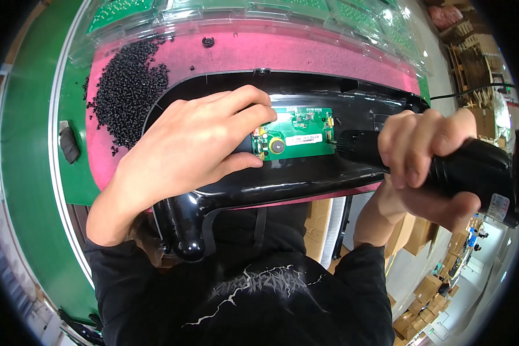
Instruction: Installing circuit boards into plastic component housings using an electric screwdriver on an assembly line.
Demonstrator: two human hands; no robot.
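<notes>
A green circuit board [301, 149] with a white label strip and a round black part lies inside a glossy black plastic housing [248, 191]. My left hand [202, 130] is closed over the board's left end, thumb along its lower edge and fingers at its upper corner. A dark part under that palm is mostly hidden. In my right hand [421, 144] is a black electric screwdriver [464, 164], held sideways. Its nose points left, and the bit meets the board's right edge, near a small dark screw [337, 121].
A heap of small black screws [124, 86] lies on the pink mat [363, 52], left of the housing. Clear plastic trays [213, 17] with green boards line the back. A black ring-shaped part [208, 42] sits behind the housing. A cable [473, 89] runs in from the right.
</notes>
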